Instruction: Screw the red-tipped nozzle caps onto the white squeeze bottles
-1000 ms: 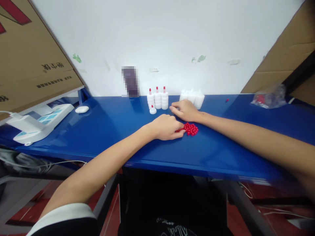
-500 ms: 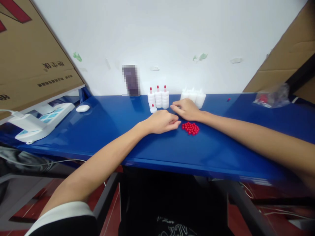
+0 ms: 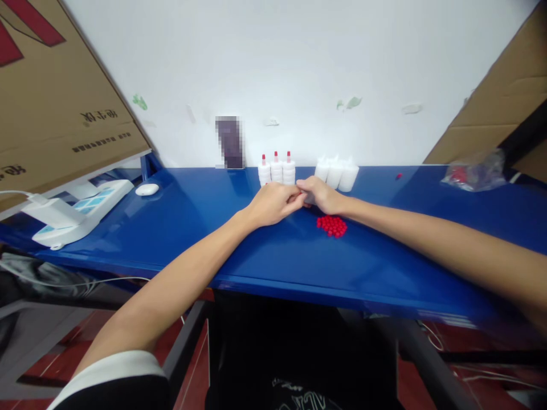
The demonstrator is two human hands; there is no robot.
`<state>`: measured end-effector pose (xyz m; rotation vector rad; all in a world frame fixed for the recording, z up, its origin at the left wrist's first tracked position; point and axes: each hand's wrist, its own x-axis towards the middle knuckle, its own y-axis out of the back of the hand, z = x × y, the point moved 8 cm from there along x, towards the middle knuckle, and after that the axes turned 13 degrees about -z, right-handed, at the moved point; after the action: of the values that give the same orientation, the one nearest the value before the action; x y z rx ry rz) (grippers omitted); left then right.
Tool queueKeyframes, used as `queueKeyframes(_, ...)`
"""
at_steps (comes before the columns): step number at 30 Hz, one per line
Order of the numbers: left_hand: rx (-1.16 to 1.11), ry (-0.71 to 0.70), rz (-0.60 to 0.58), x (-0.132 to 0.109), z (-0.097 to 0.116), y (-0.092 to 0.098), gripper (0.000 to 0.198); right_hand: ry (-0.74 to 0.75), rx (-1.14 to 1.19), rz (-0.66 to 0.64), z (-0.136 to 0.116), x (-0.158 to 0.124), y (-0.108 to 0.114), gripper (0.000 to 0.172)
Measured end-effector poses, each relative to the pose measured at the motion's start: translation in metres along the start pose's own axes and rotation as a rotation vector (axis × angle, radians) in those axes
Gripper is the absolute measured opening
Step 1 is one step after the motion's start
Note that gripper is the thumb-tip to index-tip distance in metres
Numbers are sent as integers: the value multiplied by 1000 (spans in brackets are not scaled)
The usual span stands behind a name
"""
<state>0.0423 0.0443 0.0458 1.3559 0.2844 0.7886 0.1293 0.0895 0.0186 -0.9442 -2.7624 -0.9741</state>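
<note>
My left hand [image 3: 273, 203] is closed, thumb and fingers pinched together. Its fingertips meet those of my right hand [image 3: 322, 195], also closed, just above the blue table. What the fingers hold is hidden where the two hands come together. Right below my right hand lies a pile of small red caps [image 3: 332, 226]. Behind my left hand stand white squeeze bottles with red-tipped nozzles [image 3: 276, 172], partly covered by the hand. Several white bottles without red tips [image 3: 337, 173] stand behind my right hand.
The blue table [image 3: 179, 228] runs along a white wall. At left are a power strip [image 3: 92, 205], a white oval case [image 3: 147, 189] and a cardboard box [image 3: 51, 97]. At right lie a single red cap [image 3: 399, 176] and a clear plastic bag [image 3: 478, 172]. A blurred dark panel [image 3: 231, 142] leans on the wall.
My left hand has moved up and away from the red caps to meet my right hand. My right hand has shifted slightly down. The view has shifted a little.
</note>
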Motion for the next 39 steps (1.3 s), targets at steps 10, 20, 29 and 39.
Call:
queueKeyframes(10, 94, 30, 15, -1, 1, 2, 26, 80, -75, -80, -14, -2, -5, 59)
queueKeyframes(20, 172, 3, 24, -2, 1, -2, 22, 97, -226, -140, -21, 0, -8, 35)
queueKeyframes(29, 221, -102, 82, -4, 5, 1, 20, 74, -88, -193, -18, 2, -12, 33)
queueKeyframes(39, 200, -159, 133, -6, 11, 9, 24, 166, 35, -197, -21, 0, -15, 34)
